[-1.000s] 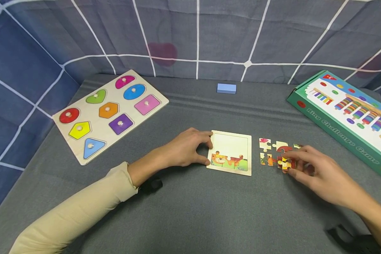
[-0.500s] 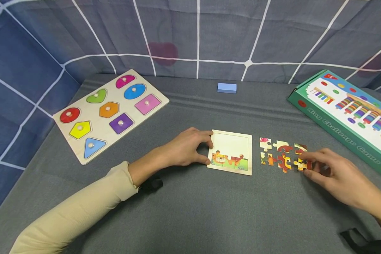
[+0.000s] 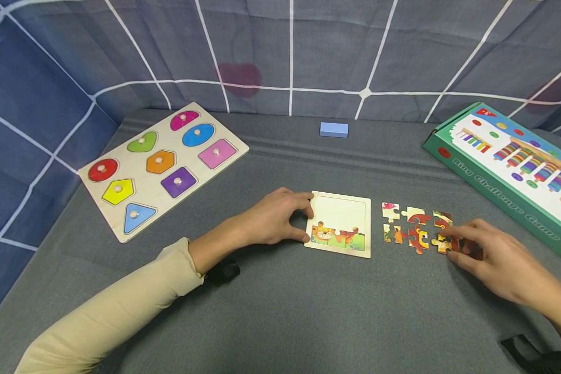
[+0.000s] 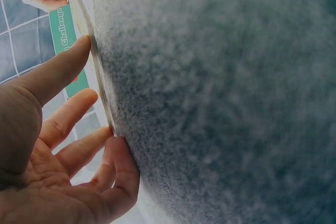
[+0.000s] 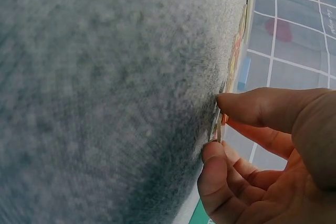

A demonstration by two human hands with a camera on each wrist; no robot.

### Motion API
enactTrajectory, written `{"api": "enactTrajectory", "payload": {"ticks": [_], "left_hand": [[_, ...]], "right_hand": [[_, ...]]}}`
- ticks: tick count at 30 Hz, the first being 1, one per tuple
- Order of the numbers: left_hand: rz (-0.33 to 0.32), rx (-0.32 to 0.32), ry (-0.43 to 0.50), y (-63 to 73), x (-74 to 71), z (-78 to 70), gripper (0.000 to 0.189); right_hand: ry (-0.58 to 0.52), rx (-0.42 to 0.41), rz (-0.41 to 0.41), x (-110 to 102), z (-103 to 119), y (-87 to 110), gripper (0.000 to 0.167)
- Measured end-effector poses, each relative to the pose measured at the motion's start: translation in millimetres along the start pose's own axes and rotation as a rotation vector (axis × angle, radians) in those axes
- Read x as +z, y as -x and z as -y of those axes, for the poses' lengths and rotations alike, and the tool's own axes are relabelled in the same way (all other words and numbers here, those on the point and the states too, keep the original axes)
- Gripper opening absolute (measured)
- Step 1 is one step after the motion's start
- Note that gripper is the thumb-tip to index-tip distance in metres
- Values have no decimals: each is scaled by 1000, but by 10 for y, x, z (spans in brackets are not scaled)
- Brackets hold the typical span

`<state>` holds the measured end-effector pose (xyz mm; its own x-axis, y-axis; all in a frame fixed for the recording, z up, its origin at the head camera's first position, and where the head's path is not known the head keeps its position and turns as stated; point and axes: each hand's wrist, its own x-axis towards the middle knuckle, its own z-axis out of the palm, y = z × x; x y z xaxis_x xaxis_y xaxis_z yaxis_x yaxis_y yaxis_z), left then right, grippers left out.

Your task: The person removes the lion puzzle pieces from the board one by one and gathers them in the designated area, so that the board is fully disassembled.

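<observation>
My left hand (image 3: 278,217) holds the left side of a small square wooden puzzle tray (image 3: 340,212), thumb at its near corner and forefinger at its far corner. Along the tray's near side, a joined strip of pieces (image 3: 338,237) shows an orange animal face on grass. To the right, my right hand (image 3: 493,259) pinches a yellow and red jigsaw piece (image 3: 441,244) between thumb and fingers, at the end of a group of loose pieces (image 3: 418,238). Seen edge-on in the right wrist view, this thin piece (image 5: 219,128) sits between the fingertips, close over the cloth.
A wooden shape board (image 3: 135,200) with coloured knobbed shapes lies at the left. One small blue block (image 3: 334,130) is at the back, near the checked curtain (image 3: 327,57). At the right stands a green and white game box (image 3: 500,176).
My right hand has shifted right with the pinched piece, uncovering loose pieces beneath it, and has stayed almost still over the last half second. The left hand keeps its place on the tray.
</observation>
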<state>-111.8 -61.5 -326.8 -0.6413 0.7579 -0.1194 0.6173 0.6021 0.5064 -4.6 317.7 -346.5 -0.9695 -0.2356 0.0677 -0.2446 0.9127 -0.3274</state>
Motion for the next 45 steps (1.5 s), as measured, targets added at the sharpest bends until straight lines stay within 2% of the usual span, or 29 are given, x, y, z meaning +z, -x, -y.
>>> {"api": "enactTrajectory", "payload": {"ticks": [6,13,17,27,30,36,45], "left_hand": [[-1,1,-2,-2,1,3,38],[2,3,-2,-4,-1,1,37],[3,-4,-1,-1,-3,3,37],[-9,0,13,0,7,8,37],[-13,-3,20,1,9,9,37],[-5,-9,14,-1,10,10,38],[10,-18,9,-10,3,8,38]], "right_hand": [[6,22,5,2,20,0,40],[-25,7,-59,-41,72,-3,41],[-49,-5,-66,-63,167,-36,39],[-181,-182,-60,69,622,-196,40],[-206,-206,-38,104,783,-282,39],[-249,-198,62,167,1066,-472,33],[-279,-249,129,273,1312,-708,32]]}}
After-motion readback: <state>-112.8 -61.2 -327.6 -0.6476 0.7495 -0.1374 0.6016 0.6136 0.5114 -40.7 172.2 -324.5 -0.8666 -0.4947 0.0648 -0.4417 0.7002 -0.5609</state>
